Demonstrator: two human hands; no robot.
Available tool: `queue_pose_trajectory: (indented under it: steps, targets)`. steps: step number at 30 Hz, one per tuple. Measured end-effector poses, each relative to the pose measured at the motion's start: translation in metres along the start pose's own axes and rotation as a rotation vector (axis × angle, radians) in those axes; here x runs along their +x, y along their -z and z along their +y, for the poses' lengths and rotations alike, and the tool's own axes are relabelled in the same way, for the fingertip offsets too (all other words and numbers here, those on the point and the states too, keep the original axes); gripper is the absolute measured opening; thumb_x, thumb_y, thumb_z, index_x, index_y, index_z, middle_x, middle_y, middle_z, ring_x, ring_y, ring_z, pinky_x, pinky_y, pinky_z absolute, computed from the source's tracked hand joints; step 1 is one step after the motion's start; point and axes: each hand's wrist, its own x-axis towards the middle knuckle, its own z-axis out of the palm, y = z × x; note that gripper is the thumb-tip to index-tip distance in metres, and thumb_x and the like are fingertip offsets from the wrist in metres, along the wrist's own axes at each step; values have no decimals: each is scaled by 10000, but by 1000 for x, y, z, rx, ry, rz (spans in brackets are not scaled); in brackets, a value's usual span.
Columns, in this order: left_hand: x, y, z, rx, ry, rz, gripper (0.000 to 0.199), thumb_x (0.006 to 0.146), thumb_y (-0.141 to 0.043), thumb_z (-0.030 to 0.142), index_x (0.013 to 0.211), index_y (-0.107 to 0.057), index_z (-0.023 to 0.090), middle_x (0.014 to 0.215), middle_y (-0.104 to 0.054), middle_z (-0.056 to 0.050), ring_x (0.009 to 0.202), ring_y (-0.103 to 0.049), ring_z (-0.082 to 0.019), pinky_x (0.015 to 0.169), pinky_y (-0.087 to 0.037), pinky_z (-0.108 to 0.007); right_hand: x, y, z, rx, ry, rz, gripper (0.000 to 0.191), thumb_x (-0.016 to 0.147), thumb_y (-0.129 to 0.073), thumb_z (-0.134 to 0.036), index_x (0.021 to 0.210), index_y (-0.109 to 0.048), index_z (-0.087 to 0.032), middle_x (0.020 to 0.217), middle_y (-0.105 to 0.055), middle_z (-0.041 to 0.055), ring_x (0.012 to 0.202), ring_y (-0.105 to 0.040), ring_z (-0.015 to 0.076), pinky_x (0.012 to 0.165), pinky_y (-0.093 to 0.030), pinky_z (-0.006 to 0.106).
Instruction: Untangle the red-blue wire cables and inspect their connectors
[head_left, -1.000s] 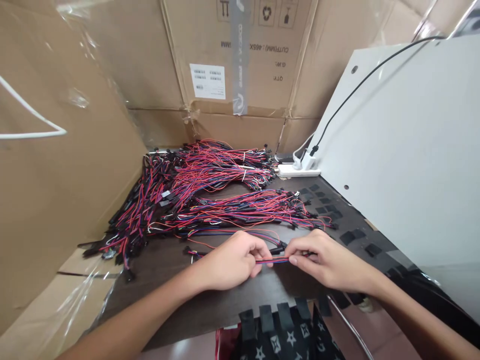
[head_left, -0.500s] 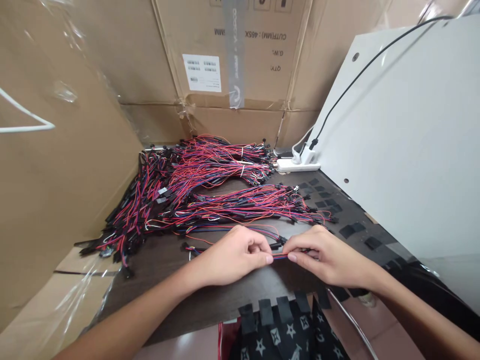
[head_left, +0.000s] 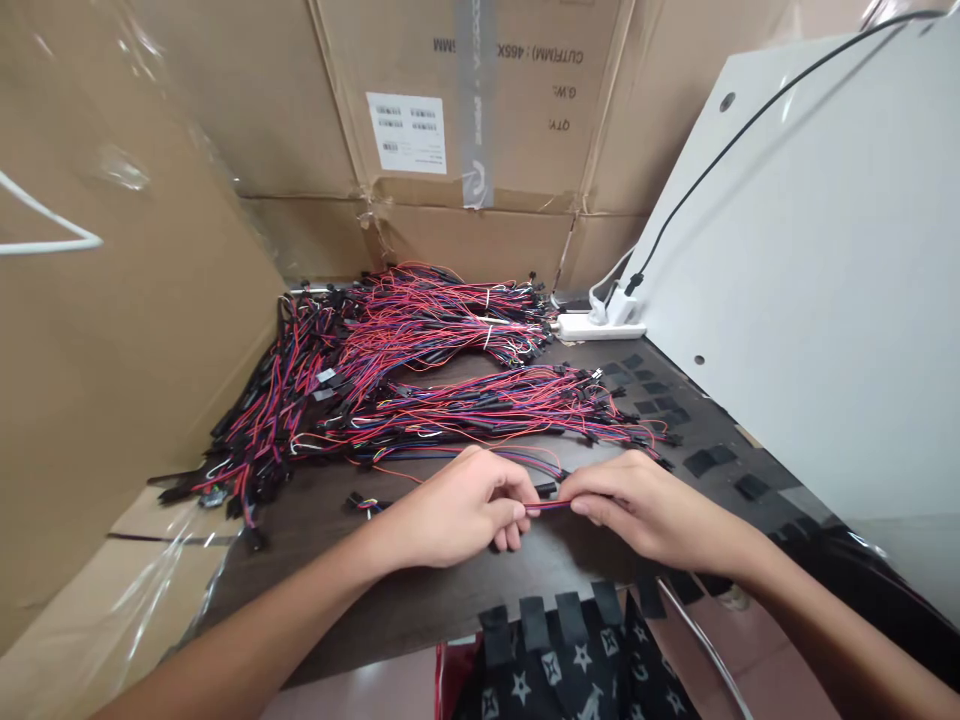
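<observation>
Between my hands a short stretch of red and blue wires point(head_left: 551, 505) runs level above the dark tabletop. My left hand point(head_left: 469, 508) pinches the wires between thumb and forefinger, its other fingers curled below. On the right side, my right hand point(head_left: 637, 508) pinches the same wires, fingers bent around them. Just behind lies a loose cable with a black connector, partly hidden by my hands. A long bundle of red and blue wires point(head_left: 480, 408) stretches across the table beyond, its black connectors toward the right.
More tied wire bundles point(head_left: 420, 325) are heaped at the back and left. Cardboard boxes point(head_left: 480, 240) wall the back and left. A white power strip point(head_left: 600, 328) sits beside a white panel point(head_left: 810, 250). Black tape pieces point(head_left: 709, 460) line the right edge; others hang at the front edge.
The exposed stretch of wires between my hands is slightly longer. Fingers of my left hand now show below its thumb. The camera view has shifted slightly.
</observation>
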Motion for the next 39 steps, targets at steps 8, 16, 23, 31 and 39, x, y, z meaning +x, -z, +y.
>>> queue_pose_trajectory:
  steps: [8, 16, 23, 31, 39]
  targets:
    - [1, -2, 2, 44, 57, 43, 173, 791, -434, 85, 729, -591, 123, 604, -603, -2, 453, -566, -91, 407, -418, -169, 8, -17, -15, -131, -79, 27, 209, 908, -410, -111, 896, -610, -168, 772, -631, 33, 720, -542, 157, 693, -372, 272]
    - [-1, -10, -4, -18, 57, -34, 188, 796, -400, 98, 813, -585, 126, 628, -611, 5, 409, -555, -84, 351, -396, -156, 9, -22, -16, 21, -214, -4, 216, 915, -458, -173, 831, -657, -161, 616, -577, -8, 524, -422, 103, 555, -309, 232]
    - [0, -3, -3, -35, 84, -109, 156, 776, -458, 93, 832, -602, 114, 649, -615, 9, 360, -449, -35, 355, -338, -143, 2, -13, -10, 33, -136, -102, 273, 939, -430, -210, 877, -692, -162, 646, -615, 8, 544, -455, 107, 556, -319, 232]
    - [-1, 1, -4, -45, 60, -137, 140, 816, -483, 152, 880, -604, 122, 691, -625, 5, 341, -428, -34, 332, -306, -155, -20, 6, -1, -37, -144, -125, 260, 960, -426, -269, 896, -665, -189, 715, -628, 10, 544, -454, 106, 534, -317, 236]
    - [-6, -4, 5, -67, 123, -258, 135, 819, -484, 156, 883, -597, 121, 733, -656, -24, 372, -453, -37, 363, -339, -156, -41, 22, -15, -63, -132, -123, 292, 966, -421, -284, 836, -672, -208, 644, -621, 14, 584, -538, 138, 573, -403, 246]
